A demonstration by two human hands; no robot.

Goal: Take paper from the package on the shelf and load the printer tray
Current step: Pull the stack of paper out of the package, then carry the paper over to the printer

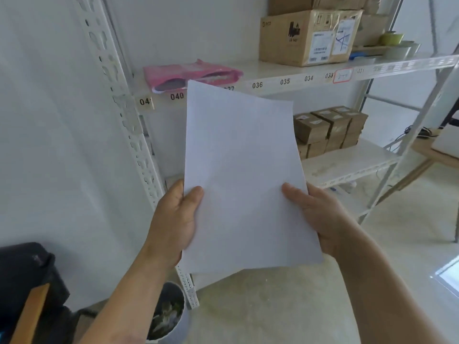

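I hold a thin stack of white paper upright in front of the shelf, in both hands. My left hand grips its lower left edge, thumb on the front. My right hand grips the lower right edge the same way. Behind the top of the sheets, a torn-open pink paper package lies on the white shelf, at its left end above the labels 040 and 041. A black device shows at the lower left; I cannot tell whether it is the printer.
A cardboard box and bowls stand further right on the same shelf. Small brown boxes are stacked on the shelf below. A grey waste bin stands on the floor by the rack's upright. A wooden table is at far right.
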